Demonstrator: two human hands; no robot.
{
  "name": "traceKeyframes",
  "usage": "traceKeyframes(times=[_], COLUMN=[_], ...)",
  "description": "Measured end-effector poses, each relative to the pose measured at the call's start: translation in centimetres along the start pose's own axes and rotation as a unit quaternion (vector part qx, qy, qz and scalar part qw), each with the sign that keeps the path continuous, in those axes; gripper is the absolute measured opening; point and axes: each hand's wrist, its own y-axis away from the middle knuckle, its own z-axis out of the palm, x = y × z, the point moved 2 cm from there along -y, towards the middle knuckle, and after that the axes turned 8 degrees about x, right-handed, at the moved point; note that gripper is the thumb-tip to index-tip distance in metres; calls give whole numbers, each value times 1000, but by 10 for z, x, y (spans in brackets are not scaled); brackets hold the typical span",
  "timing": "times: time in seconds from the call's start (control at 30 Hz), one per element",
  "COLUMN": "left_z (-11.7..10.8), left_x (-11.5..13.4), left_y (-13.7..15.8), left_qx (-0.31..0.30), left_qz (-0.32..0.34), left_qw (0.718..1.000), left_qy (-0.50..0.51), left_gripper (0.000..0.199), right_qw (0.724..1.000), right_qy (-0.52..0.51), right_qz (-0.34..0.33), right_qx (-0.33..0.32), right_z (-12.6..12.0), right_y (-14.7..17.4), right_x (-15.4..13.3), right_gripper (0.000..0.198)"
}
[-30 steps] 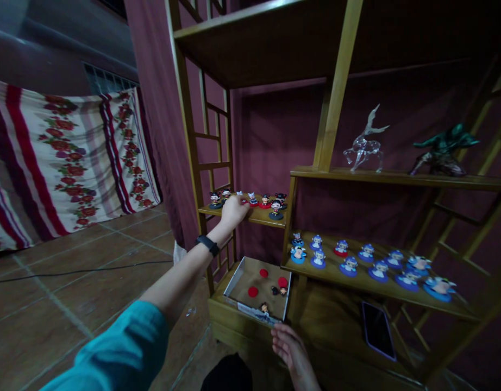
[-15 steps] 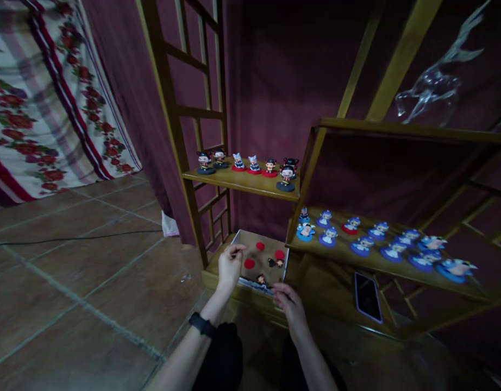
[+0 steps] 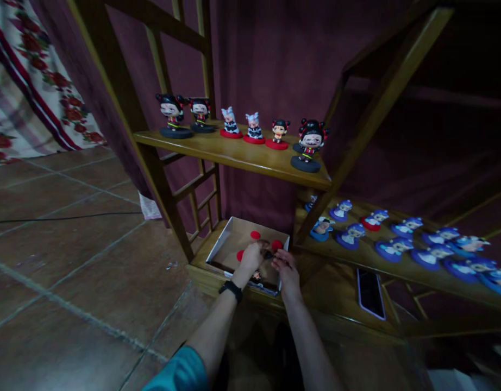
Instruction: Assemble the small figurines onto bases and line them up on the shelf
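A shallow cardboard box (image 3: 218,245) sits on the low wooden ledge, holding several flat red discs, one a red disc (image 3: 255,235) towards the back. My left hand (image 3: 252,259) reaches into it, fingers closed on a small dark figurine (image 3: 268,254), most of which is hidden. From the right, my right hand (image 3: 287,271) meets it with curled fingers at the same figurine. Another small black-haired figurine (image 3: 256,276) lies near the box's front wall, below my left hand.
Above the box, a wooden shelf (image 3: 234,153) carries a row of figurines on black and red bases. Blue and purple figurines (image 3: 350,235) fill the lower shelf at right. A phone (image 3: 370,294) lies on the ledge beneath it. A slanted wooden post (image 3: 381,114) rises at right.
Both hands have moved inward and come together over the box, onto the dark figurine that lay at its right side. The view has moved closer to the shelves.
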Motion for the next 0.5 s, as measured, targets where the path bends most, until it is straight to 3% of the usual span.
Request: traceKeyframes(times=[0.1,0.17,0.37,0.5], left_z=[12,19,30,25], left_x=[-8,-13,-9,-2], left_y=[-3,-6,-7,-11], left_qx=[-67,-101,-119,-59], left_qz=[120,146,163,90], left_qw=[986,975,957,987], left_qy=[-91,-136,-210,-119], left_gripper=[31,34,31,26], right_qw=[999,997,994,992], right_qy=[-44,-62,-87,-86], right_qz=[23,23,66,88], right_qx=[16,32,29,27], right_z=[3,4,10,9], right_y=[-8,-10,-5,-4], right_x=[2,2,3,3], right_gripper=[32,33,27,25])
